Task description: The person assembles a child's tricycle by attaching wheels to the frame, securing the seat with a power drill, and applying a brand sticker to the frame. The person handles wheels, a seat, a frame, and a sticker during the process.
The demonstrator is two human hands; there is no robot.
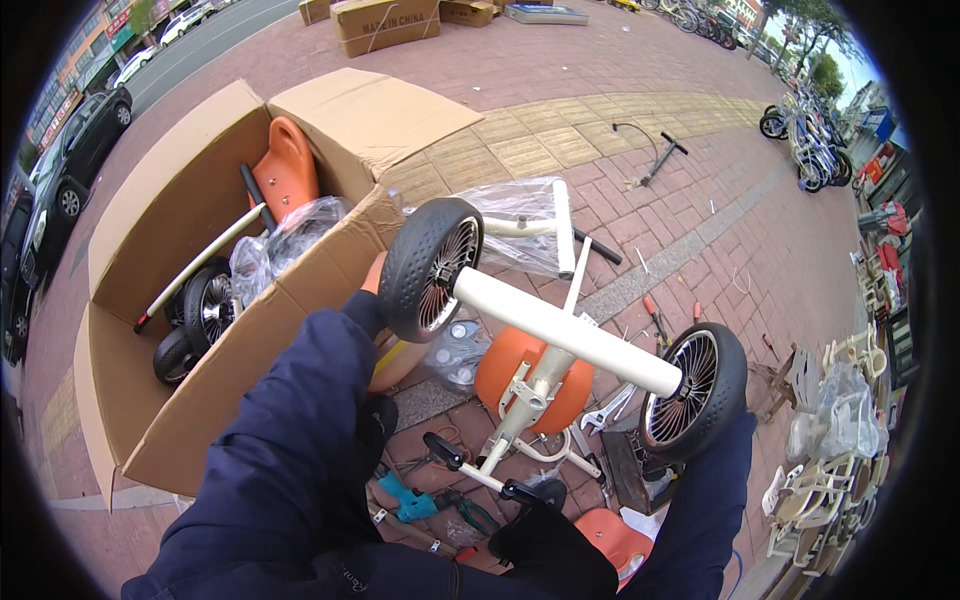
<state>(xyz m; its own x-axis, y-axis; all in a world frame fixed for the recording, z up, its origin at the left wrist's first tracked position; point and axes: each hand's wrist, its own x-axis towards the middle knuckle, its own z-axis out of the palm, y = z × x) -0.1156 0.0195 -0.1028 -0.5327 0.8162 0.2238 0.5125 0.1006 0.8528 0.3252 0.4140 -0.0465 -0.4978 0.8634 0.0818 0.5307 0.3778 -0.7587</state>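
Observation:
A cream-coloured pedal cart frame (545,385) stands between my arms, with a thick white axle tube (570,330) across its top. A black-tyred spoked wheel (405,275) sits at the tube's left end, and a matching wheel (722,400) at its right end. A sliver of my left hand (374,273) shows behind the left wheel's outer side; its fingers are hidden. My right sleeve runs up behind the right wheel, which hides that hand. Black pedals (445,450) are on the frame's near end. An orange rounded part (490,375) is beneath it.
A large open carton (185,420) at left holds an orange seat (285,175), wheels and plastic wrap. Around my feet lie a teal power tool (405,498), an adjustable wrench (607,410) and screwdrivers (655,315). A hand pump (662,160) lies farther off; cream parts (825,500) are stacked at right.

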